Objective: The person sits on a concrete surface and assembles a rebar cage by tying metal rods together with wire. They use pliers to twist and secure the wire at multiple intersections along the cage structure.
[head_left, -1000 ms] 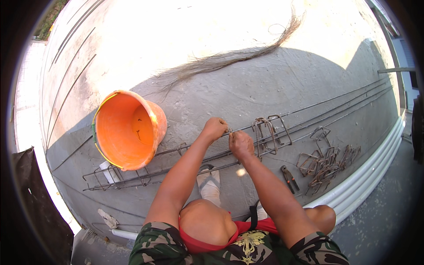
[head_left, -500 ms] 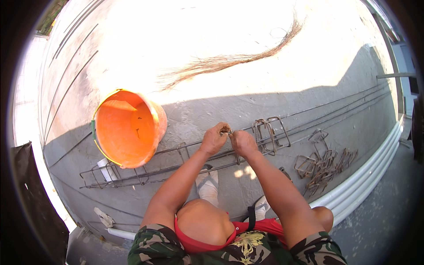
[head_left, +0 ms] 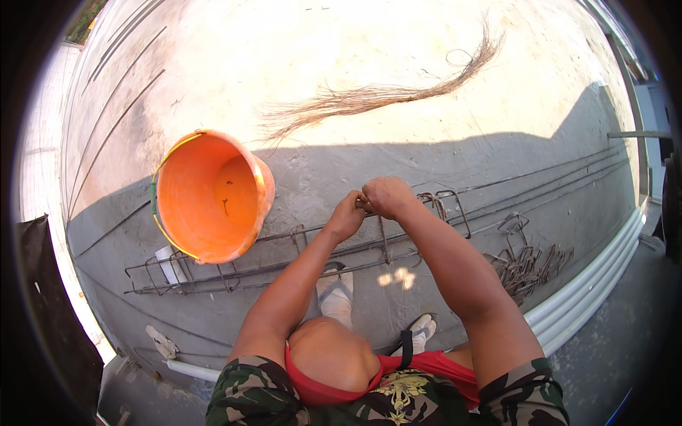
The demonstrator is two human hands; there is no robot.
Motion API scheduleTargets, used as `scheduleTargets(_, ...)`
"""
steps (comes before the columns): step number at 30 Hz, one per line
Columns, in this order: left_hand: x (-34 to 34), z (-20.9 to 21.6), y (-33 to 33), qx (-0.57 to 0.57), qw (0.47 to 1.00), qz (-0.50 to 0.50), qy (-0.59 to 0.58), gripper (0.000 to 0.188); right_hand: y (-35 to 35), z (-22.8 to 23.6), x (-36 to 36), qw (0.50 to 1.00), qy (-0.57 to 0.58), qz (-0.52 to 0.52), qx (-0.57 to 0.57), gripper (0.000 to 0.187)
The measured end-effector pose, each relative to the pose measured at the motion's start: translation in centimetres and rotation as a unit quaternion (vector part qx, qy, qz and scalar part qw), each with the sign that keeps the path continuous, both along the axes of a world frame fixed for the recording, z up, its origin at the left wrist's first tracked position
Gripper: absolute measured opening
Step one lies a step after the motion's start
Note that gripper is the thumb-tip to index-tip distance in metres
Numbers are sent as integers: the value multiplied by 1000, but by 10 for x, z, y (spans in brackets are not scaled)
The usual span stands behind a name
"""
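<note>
Above a long rebar cage point(head_left: 273, 248) lying across the floor, my two hands meet. My left hand point(head_left: 346, 216) is closed in a pinch beside the cage's far bar. My right hand point(head_left: 388, 197) is bent into a fist against the left fingertips. Whatever is between the fingers is too small and hidden to name. Just right of my hands, several square rebar stirrups point(head_left: 453, 209) hang bunched on the bars. One single stirrup point(head_left: 386, 240) stands on the cage below my right hand.
An orange bucket point(head_left: 261, 181) stands at the left, behind the cage. A bundle of thin wire point(head_left: 383, 97) lies on the sunlit concrete. Loose stirrups point(head_left: 529, 270) are heaped at the right near white pipes point(head_left: 593, 277). My sandalled feet point(head_left: 335, 298) are close to the cage.
My right hand has lifted and turned over into a fist, back upward. My left hand stays near the same bar. The view has shifted slightly.
</note>
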State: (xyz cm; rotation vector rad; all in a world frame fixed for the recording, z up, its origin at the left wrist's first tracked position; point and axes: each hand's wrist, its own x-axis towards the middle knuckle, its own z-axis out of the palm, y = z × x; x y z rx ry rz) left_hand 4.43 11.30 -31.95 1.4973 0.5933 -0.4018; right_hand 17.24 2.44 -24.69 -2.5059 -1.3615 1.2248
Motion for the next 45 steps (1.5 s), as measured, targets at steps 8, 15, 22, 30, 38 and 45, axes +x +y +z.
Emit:
scheduleTargets(8, 1, -15, 6, 40, 994, -100, -24, 43, -33, -4, 3, 994, -21, 56, -94, 17)
scheduleTargets(15, 17, -28, -9, 231, 930, -285, -34, 39, -77, 9, -59, 956, -179, -92, 214, 15)
scheduleTargets(22, 12, -21, -19, 260, 937, -235, -11, 33, -155, 30, -113, 967, 73, -188, 154, 18)
scheduleTargets(30, 21, -10, -26, 296, 913, -277, 35, 33, -335, -44, -112, 880, -21, -268, -391, 64)
scheduleTargets(38, 26, -15, -13, 239, 916, -321, 25, 41, -386, -96, -149, 851, -40, -355, -384, 72)
scheduleTargets(45, 15, -14, 11, 115, 931, -345, 5, 62, -393, -94, -147, 896, -35, -327, -298, 41)
